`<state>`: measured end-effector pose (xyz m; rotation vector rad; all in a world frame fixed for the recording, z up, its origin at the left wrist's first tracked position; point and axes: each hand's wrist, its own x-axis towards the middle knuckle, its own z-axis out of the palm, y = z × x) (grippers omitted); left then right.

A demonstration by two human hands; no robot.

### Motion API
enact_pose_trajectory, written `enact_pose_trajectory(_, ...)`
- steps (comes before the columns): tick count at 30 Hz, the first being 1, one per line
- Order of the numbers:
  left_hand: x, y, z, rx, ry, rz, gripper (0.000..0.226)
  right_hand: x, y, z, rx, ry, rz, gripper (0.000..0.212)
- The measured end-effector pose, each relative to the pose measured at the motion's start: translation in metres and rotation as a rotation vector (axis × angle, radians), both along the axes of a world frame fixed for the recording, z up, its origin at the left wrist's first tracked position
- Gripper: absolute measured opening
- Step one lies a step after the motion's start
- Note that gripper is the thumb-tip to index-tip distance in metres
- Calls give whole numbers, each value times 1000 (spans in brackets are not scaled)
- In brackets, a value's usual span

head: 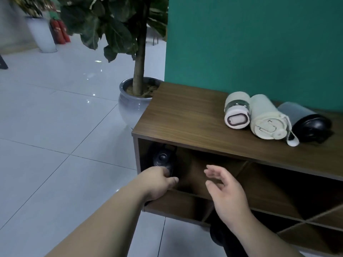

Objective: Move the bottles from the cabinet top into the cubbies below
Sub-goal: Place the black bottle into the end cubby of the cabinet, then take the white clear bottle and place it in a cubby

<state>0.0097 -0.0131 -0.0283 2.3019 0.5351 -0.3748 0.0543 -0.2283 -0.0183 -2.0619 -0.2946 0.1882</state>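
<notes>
A dark bottle (pixel 163 159) lies in the top left cubby of the wooden cabinet (pixel 185 115), its black lid facing me. My left hand (pixel 159 182) is at that cubby's mouth with its fingers curled on the bottle's lid end. Just to the right, my right hand (pixel 224 191) hovers before the same cubby, fingers apart and holding nothing. Three bottles lie on their sides on the cabinet top: a pale bottle with a clear band and white cap (pixel 236 113), a cream bottle with a strap (pixel 267 117) and a grey bottle with a black lid (pixel 304 123).
Diagonal dividers form further cubbies (pixel 278 191) to the right and below. A potted tree in a grey glazed pot (pixel 130 106) stands against the cabinet's left end. A teal wall (pixel 259 43) backs the cabinet. Shiny white floor tiles (pixel 55 127) spread to the left, with red extinguishers (pixel 60 31) far back.
</notes>
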Motion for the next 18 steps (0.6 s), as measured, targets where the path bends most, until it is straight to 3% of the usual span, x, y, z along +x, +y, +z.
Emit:
enact_pose_trajectory(5, -27, -39, 43, -21, -233, -17, 49, 17, -26, 60, -26, -261, -110, 42)
enact_pose_trajectory(7, -30, -49, 49, 9, -244, -72, 46, 38, -23, 78, -121, -305, -163, 58)
enact_pose_trajectory(10, -21, -52, 49, 22, -225, -133, 46, 71, -11, 97, -274, -320, -212, 77)
enact_pose_trajectory(18, 8, -43, 31, -79, -157, -223, 36, 131, 42, 100, -474, -231, -401, 91)
